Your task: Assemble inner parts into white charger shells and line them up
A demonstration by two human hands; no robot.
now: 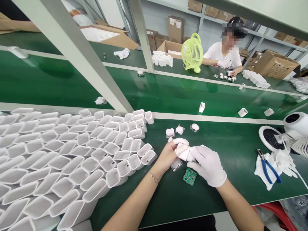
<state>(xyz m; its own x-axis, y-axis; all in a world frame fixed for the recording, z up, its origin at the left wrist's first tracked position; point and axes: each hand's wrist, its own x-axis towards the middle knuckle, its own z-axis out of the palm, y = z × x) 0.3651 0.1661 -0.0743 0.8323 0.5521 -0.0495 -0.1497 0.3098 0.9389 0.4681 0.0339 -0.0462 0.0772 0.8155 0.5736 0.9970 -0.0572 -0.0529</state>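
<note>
Fingers [200, 154] of your left hand [170, 152] and gloved right hand [211, 167] pinch a white piece [185, 152] between them, just over the worktop [240, 173]. Your work on it looks unfinished; three white-topped boards [179, 129] lie beyond, perhaps already done, though you cannot confirm that from here. A green circuit board [190, 176] lies nearer you with no white part on it, probably left to handle. White housings [79, 163] crowd your left, mouths open, no boards visible inside. Farther back, an open carton [125, 41] holds white parts [98, 34].
</note>
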